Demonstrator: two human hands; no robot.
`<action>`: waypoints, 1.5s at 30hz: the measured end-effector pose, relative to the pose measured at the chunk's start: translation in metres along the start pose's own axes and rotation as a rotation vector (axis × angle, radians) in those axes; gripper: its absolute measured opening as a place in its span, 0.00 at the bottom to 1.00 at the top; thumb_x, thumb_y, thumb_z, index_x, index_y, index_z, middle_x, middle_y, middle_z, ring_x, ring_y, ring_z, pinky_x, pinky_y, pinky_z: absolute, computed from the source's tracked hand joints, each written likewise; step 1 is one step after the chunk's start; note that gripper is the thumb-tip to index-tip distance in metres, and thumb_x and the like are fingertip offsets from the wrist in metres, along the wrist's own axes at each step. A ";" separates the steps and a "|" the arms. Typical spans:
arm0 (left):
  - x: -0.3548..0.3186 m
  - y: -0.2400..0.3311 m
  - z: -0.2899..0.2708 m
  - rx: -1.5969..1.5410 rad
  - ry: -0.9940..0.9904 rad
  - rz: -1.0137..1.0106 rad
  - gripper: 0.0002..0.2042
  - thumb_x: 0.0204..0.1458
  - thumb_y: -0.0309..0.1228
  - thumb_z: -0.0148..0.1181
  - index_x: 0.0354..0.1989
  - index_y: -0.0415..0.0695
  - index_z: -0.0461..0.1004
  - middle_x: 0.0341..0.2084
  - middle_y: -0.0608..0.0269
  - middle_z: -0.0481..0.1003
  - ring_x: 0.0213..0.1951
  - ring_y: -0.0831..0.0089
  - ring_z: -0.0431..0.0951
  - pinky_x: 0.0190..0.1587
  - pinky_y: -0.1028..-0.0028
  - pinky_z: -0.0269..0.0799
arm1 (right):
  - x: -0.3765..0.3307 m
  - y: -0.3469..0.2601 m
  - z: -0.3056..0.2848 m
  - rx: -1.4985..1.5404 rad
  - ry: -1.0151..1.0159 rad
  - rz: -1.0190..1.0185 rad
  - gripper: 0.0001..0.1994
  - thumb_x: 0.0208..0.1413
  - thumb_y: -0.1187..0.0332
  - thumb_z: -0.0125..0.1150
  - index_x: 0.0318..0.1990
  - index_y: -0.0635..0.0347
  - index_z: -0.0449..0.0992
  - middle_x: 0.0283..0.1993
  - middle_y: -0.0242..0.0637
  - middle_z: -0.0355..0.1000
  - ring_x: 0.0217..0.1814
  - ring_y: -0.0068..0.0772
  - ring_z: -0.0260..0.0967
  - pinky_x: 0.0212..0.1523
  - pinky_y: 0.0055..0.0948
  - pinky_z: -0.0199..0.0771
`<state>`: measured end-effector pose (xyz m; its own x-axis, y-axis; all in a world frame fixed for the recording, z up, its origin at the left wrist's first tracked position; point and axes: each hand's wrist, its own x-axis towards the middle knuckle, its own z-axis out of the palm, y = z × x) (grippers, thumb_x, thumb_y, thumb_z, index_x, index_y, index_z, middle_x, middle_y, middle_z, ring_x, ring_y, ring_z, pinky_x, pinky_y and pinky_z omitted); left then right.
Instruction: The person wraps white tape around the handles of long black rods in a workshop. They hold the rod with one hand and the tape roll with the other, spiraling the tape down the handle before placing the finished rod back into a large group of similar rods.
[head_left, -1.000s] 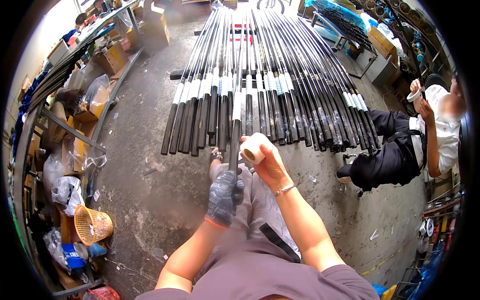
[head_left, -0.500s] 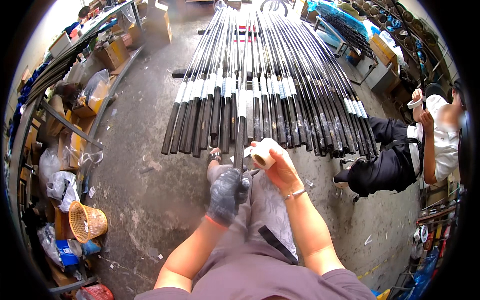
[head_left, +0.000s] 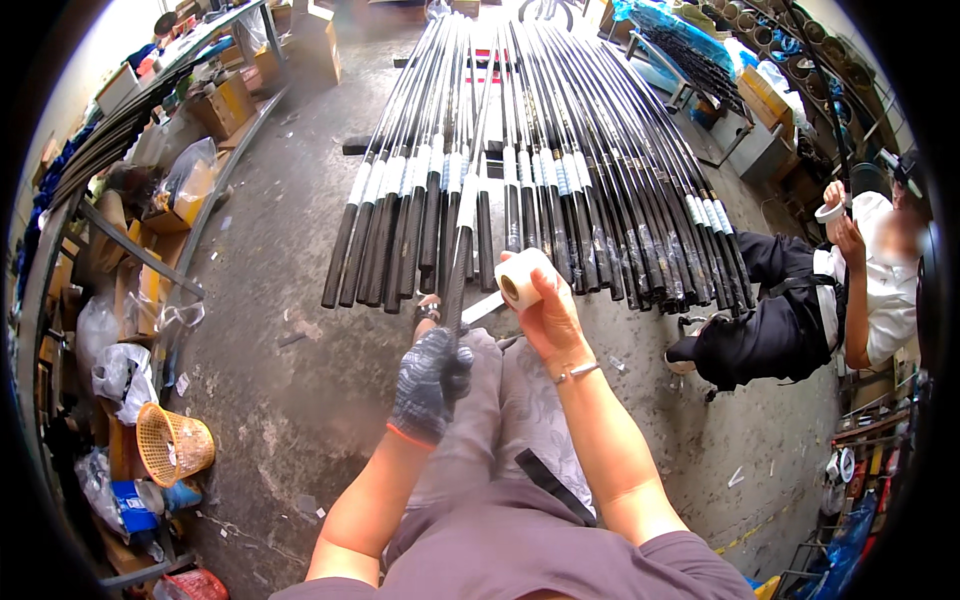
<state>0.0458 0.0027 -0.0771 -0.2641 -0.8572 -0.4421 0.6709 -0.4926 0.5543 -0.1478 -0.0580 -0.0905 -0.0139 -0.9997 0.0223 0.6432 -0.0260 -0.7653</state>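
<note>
Left of the gloved hand (head_left: 432, 385), a yellow basket (head_left: 197, 440) holds something white (head_left: 172, 454).

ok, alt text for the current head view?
A person's gloved left grip holds a black pole by its near end, while the bare right grip holds a whitish roll. Ahead, many similar poles lie side by side; a co-worker is at right.

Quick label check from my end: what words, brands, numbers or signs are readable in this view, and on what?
None can be read.
Black poles: small marks, too small to read.
White bands on the poles: faint patterning, too blurred to tell whether it is text.
Blue box: any print is too small.
White roll in the right hand: no lettering visible.
</note>
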 end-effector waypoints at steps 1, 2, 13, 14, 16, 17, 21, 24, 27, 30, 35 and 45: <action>0.000 0.001 -0.001 -0.006 -0.005 -0.011 0.15 0.61 0.42 0.55 0.46 0.42 0.74 0.22 0.65 0.74 0.17 0.79 0.69 0.19 0.80 0.63 | 0.001 -0.005 0.005 -0.017 -0.020 -0.011 0.30 0.50 0.54 0.72 0.55 0.62 0.69 0.55 0.41 0.71 0.54 0.29 0.70 0.55 0.29 0.71; -0.001 0.002 -0.001 -0.010 -0.055 0.008 0.15 0.60 0.41 0.55 0.46 0.42 0.74 0.23 0.65 0.75 0.18 0.78 0.69 0.19 0.80 0.63 | 0.002 -0.011 0.011 -0.034 -0.021 -0.037 0.27 0.51 0.56 0.72 0.52 0.65 0.71 0.51 0.40 0.73 0.52 0.27 0.71 0.54 0.27 0.71; 0.003 -0.017 0.022 0.144 -0.158 -0.007 0.13 0.58 0.39 0.55 0.26 0.45 0.71 0.20 0.69 0.71 0.16 0.82 0.64 0.18 0.83 0.57 | -0.009 -0.052 0.005 -0.369 -0.009 -0.223 0.16 0.51 0.64 0.68 0.42 0.68 0.77 0.36 0.31 0.75 0.36 0.17 0.71 0.37 0.19 0.71; 0.002 -0.024 0.022 0.180 -0.137 0.003 0.13 0.58 0.39 0.56 0.26 0.45 0.72 0.20 0.69 0.71 0.16 0.82 0.64 0.18 0.83 0.57 | -0.011 -0.055 -0.001 -0.412 -0.019 -0.227 0.15 0.50 0.65 0.69 0.39 0.69 0.78 0.38 0.32 0.74 0.37 0.18 0.71 0.38 0.19 0.71; -0.004 -0.027 0.021 0.232 -0.145 -0.035 0.13 0.59 0.39 0.55 0.27 0.45 0.71 0.20 0.70 0.71 0.18 0.82 0.65 0.20 0.83 0.59 | -0.019 -0.065 -0.005 -0.527 -0.042 -0.246 0.15 0.49 0.66 0.69 0.37 0.70 0.78 0.41 0.32 0.72 0.38 0.19 0.70 0.37 0.19 0.71; -0.004 -0.032 0.019 0.221 -0.150 -0.039 0.10 0.59 0.38 0.55 0.32 0.45 0.72 0.21 0.69 0.72 0.18 0.82 0.65 0.19 0.83 0.59 | -0.023 -0.069 -0.008 -0.584 -0.053 -0.255 0.14 0.48 0.66 0.70 0.36 0.71 0.78 0.42 0.33 0.72 0.38 0.19 0.70 0.37 0.19 0.71; 0.001 -0.058 0.004 0.244 -0.182 -0.051 0.09 0.61 0.37 0.55 0.41 0.45 0.72 0.23 0.69 0.73 0.19 0.82 0.67 0.20 0.83 0.61 | -0.038 -0.082 -0.024 -0.621 -0.030 -0.203 0.15 0.47 0.67 0.71 0.36 0.73 0.78 0.43 0.34 0.71 0.40 0.20 0.70 0.38 0.20 0.73; -0.006 -0.067 0.013 0.305 -0.159 -0.018 0.09 0.62 0.38 0.54 0.35 0.47 0.73 0.23 0.71 0.73 0.20 0.83 0.67 0.23 0.82 0.61 | -0.045 -0.087 -0.034 -0.660 -0.013 -0.176 0.16 0.46 0.69 0.71 0.37 0.74 0.77 0.42 0.34 0.72 0.40 0.20 0.70 0.40 0.21 0.73; -0.002 -0.076 0.009 0.352 -0.160 -0.033 0.10 0.62 0.39 0.54 0.32 0.47 0.72 0.23 0.70 0.74 0.20 0.84 0.66 0.22 0.83 0.61 | -0.047 -0.085 -0.042 -0.702 -0.009 -0.170 0.16 0.45 0.69 0.71 0.37 0.74 0.77 0.41 0.34 0.72 0.40 0.20 0.69 0.41 0.22 0.72; -0.003 -0.077 0.012 0.391 -0.161 -0.013 0.09 0.61 0.38 0.55 0.35 0.46 0.71 0.23 0.70 0.74 0.20 0.83 0.67 0.24 0.81 0.63 | -0.044 -0.082 -0.041 -0.742 0.006 -0.161 0.15 0.46 0.68 0.71 0.36 0.73 0.77 0.41 0.34 0.72 0.41 0.21 0.69 0.41 0.22 0.71; 0.006 -0.080 0.004 0.642 -0.141 0.048 0.11 0.60 0.39 0.58 0.39 0.44 0.70 0.24 0.68 0.75 0.23 0.83 0.69 0.26 0.80 0.67 | -0.034 -0.079 -0.035 -0.829 0.039 -0.171 0.16 0.45 0.67 0.73 0.35 0.73 0.78 0.41 0.35 0.72 0.42 0.22 0.70 0.43 0.22 0.71; 0.011 -0.078 -0.002 0.959 -0.197 0.275 0.31 0.55 0.37 0.63 0.62 0.31 0.60 0.47 0.51 0.74 0.47 0.68 0.74 0.52 0.70 0.70 | -0.039 -0.076 -0.014 -1.123 0.027 -0.297 0.18 0.41 0.63 0.75 0.30 0.71 0.78 0.37 0.43 0.76 0.50 0.37 0.72 0.66 0.37 0.60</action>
<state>-0.0084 0.0319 -0.1263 -0.3515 -0.9260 -0.1379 -0.0900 -0.1132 0.9895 -0.2067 -0.0170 -0.0419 -0.0750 -0.9531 0.2933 -0.4285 -0.2348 -0.8725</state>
